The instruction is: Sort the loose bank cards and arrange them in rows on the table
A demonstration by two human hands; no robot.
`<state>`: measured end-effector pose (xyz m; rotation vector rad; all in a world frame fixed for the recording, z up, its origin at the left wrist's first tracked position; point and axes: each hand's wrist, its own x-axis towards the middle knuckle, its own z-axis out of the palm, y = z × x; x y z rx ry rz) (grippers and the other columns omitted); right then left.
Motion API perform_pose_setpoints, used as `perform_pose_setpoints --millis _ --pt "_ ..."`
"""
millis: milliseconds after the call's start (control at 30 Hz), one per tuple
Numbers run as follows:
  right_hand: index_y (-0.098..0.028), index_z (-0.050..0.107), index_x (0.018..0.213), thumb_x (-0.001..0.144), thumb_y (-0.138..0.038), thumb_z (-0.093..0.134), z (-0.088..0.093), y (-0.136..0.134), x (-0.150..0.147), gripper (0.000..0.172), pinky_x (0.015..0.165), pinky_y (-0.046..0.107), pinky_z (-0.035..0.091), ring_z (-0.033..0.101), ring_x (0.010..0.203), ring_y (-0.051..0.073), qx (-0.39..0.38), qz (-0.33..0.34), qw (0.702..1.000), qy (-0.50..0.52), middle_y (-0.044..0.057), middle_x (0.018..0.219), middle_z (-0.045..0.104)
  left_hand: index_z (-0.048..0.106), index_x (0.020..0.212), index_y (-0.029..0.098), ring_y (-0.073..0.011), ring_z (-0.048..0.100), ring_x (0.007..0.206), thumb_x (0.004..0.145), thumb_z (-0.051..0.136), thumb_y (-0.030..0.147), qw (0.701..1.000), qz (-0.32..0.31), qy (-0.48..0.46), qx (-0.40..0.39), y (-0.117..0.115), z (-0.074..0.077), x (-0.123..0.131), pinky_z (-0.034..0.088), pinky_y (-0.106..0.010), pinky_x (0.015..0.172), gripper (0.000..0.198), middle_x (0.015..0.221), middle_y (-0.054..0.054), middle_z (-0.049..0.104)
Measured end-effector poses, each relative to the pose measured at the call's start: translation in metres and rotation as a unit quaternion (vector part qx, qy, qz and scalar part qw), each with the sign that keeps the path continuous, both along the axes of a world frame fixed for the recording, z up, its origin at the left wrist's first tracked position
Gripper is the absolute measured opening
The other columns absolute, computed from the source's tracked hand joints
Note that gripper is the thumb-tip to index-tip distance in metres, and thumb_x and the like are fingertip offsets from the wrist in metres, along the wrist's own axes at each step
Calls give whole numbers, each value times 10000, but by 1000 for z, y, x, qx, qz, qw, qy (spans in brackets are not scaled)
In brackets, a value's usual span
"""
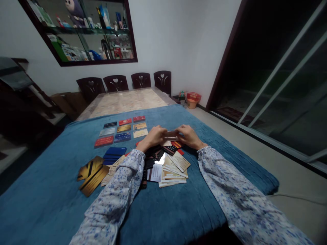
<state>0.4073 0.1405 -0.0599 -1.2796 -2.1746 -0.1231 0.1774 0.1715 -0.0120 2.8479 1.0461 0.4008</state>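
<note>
My left hand point(152, 137) and my right hand point(188, 136) meet over the blue cloth point(56, 190), both closed on the ends of one brownish card point(171, 134). Right under them lies a loose heap of cards point(170, 166), beige, black and red. Beyond my left hand, several cards point(122, 130) lie in neat rows, red, gold, grey and blue. A small stack of blue cards point(114, 153) and some gold cards point(92, 174) lie to the left of my left forearm.
The blue cloth covers the near half of a long table; its bare marble top point(127, 100) runs on to several dark chairs point(140, 80) at the far end. A glass-fronted wall cabinet point(84, 30) hangs above. A sliding glass door point(281, 81) is at right.
</note>
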Motion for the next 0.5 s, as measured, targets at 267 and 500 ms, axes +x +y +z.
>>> perform_pose_setpoints --millis 267,500 --pt "-180 705 1136 918 -161 560 2 -4 -6 263 822 339 453 618 857 241 26 -16 999 13 105 936 711 754 1044 175 -232 644 900 736 584 45 999 28 -20 -13 -2 1 -4 484 -297 794 375 919 -76 727" --pt "-195 693 1165 928 -171 559 2 -5 -7 273 806 342 445 613 853 245 33 -23 999 2 105 939 720 754 1109 189 -235 668 921 747 598 49 999 32 -35 -17 -3 2 -5 499 -295 808 418 960 -77 753"
